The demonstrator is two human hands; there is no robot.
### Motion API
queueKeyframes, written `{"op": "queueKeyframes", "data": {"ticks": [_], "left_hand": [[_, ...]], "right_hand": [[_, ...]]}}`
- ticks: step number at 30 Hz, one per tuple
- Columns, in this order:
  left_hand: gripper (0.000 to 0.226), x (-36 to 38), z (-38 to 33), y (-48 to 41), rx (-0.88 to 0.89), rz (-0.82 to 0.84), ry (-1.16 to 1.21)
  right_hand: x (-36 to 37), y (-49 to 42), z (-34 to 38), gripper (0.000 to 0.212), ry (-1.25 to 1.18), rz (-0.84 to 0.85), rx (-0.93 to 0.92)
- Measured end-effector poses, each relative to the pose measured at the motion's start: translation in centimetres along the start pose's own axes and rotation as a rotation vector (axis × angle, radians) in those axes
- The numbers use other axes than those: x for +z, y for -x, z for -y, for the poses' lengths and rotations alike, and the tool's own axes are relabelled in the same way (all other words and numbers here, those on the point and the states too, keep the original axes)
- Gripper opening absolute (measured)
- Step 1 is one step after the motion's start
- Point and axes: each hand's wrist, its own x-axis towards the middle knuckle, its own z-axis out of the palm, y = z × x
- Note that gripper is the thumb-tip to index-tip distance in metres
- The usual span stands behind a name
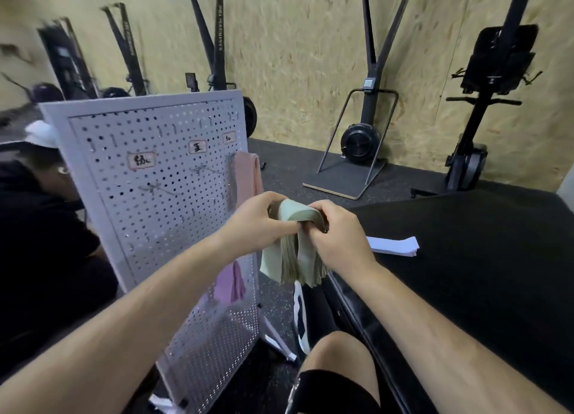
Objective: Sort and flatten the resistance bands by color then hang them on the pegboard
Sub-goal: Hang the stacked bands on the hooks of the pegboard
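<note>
I hold a thick bundle of green bands [298, 258] in front of me, folded over at the top with the loose ends hanging down. My left hand [264, 218] grips the fold from the nine o'clock side, fingers curled over the top. My right hand [338, 233] closes on it from the three o'clock side, thumb and fingers clamped round the same fold. The two hands nearly touch across the bundle.

At nine o'clock from my hands stands the white pegboard [155, 196], upright on its feet and angled towards me. It carries three small handwritten labels [141, 161] and bare metal hooks [155, 190] under two of them. A pink band [245, 174] hangs at the board's right edge, at eleven o'clock from my left hand. A lilac band [231, 281] shows lower on the board, at seven o'clock from the bundle.

At three o'clock from my right hand, pale blue-white strips [394, 246] lie flat on a black platform [481, 258]. My bare knee [338, 351] is at six o'clock. Another person [40, 215] sits behind the board, and black exercise machines [363, 140] line the chipboard wall at twelve o'clock.
</note>
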Motion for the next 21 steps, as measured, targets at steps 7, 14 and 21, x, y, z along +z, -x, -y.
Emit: {"op": "queueKeyframes", "data": {"ticks": [7,14,21], "left_hand": [[0.050,-9.3,0.9,3.8,-0.024,-0.188,0.066],[0.027,-15.6,3.3,4.3,-0.080,-0.394,-0.111],[0.022,-14.8,6.8,3.0,-0.084,-0.479,-0.178]], "right_hand": [[4.0,-4.0,7.7,0.006,-0.111,0.073,-0.147],[8.5,-9.0,13.0,0.001,-0.084,0.134,-0.279],[12.2,-11.3,12.4,0.006,0.000,0.213,-0.271]]}}
